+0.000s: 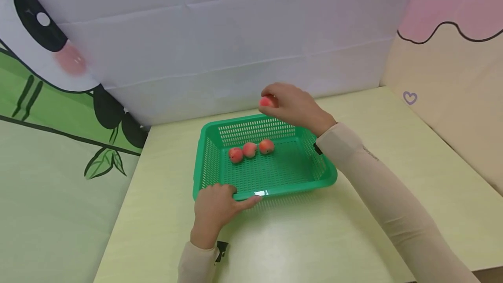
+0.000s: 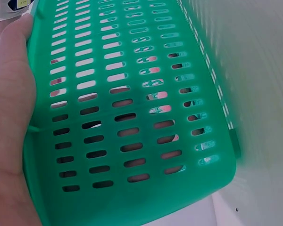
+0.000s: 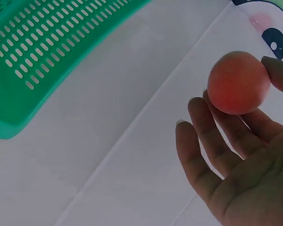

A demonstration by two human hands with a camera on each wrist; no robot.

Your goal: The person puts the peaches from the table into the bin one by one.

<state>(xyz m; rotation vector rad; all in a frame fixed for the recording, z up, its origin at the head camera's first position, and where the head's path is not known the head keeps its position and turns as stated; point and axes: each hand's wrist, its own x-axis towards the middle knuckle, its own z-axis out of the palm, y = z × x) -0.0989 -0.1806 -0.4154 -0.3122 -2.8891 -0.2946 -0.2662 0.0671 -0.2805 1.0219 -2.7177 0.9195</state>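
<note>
A green plastic basket [image 1: 302,189] with slotted sides sits on the table. Inside it, toward the left, three peaches [image 1: 249,150] lie in a short row on the slotted floor. My left hand [image 1: 215,208] grips the near rim by the left corner, its thumb stretched along the rim; in the left wrist view the basket wall [image 2: 127,202] hides its fingers, which show in part through the slots. Over the far rim, my right hand [image 1: 294,104] holds another peach [image 3: 239,83]. The right wrist view shows it pinched between thumb and fingertips, with the other fingers [image 3: 191,150] spread loosely.
The pale yellow table [image 1: 157,213] extends around the basket on all sides. Behind it stands a white cloth backdrop [image 1: 243,34], with printed cartoon panels to the left and a beige panel [image 1: 452,99] to the right.
</note>
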